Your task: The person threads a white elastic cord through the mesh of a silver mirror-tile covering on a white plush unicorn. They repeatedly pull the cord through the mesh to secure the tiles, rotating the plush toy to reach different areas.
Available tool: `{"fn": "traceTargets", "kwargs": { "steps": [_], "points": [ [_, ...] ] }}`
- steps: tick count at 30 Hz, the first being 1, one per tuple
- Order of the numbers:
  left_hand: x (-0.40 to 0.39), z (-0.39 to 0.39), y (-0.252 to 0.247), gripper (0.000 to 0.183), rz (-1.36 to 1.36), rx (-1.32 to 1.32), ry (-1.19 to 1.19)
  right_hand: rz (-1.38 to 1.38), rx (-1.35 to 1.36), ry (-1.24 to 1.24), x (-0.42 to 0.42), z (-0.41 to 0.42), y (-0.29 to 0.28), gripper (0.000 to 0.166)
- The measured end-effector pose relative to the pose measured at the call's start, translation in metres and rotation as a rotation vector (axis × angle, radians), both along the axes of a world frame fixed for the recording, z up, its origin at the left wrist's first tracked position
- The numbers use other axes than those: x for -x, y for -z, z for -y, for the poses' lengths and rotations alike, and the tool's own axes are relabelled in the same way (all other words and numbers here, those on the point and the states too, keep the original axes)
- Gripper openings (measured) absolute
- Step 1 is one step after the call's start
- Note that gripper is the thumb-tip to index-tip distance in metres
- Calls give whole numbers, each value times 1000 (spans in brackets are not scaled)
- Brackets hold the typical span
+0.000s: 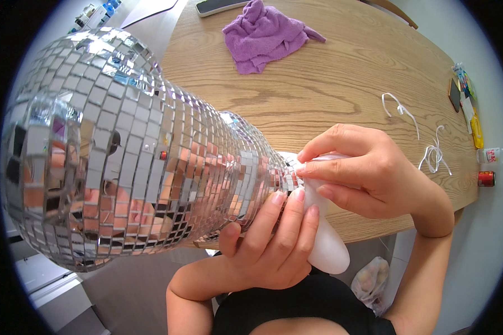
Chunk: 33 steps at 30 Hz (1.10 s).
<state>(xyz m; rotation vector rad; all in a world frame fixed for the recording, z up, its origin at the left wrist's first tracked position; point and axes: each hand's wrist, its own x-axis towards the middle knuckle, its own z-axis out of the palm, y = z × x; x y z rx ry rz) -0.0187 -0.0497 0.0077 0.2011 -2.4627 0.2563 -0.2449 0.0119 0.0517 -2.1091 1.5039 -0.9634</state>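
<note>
A large rounded figure covered in small mirror tiles [134,146] lies on its side across the left and middle of the view. Its right end is bare smooth white, with a rounded white part [329,247] sticking out toward my body. My left hand [272,247] rests its spread fingertips on the lower side, where tiles meet the white surface. Thumb and index finger of my right hand [352,167] pinch together at the tile edge just above; whether a tile is between them is too small to tell.
On the wooden table [352,63] are a crumpled purple cloth [264,37], a phone-like device [222,6] and white cords [434,155]. At the far right are a dark phone [454,95], a yellow-handled tool [477,130], a bottle [490,155] and a red can [486,179]. A filled plastic bag [371,280] sits below.
</note>
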Motion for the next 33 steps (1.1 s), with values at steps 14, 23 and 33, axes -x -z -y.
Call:
{"fn": "traceTargets", "kwargs": {
  "steps": [14, 23, 33],
  "points": [
    [-1, 4, 0, 36, 13, 64, 21, 241, -100, 6, 2, 6, 2, 25],
    [-1, 2, 2, 39, 1, 41, 19, 86, -243, -55, 5, 3, -9, 34],
    [0, -4, 10, 46, -74, -64, 11, 10, -244, 35, -5, 1, -12, 28]
  ]
}}
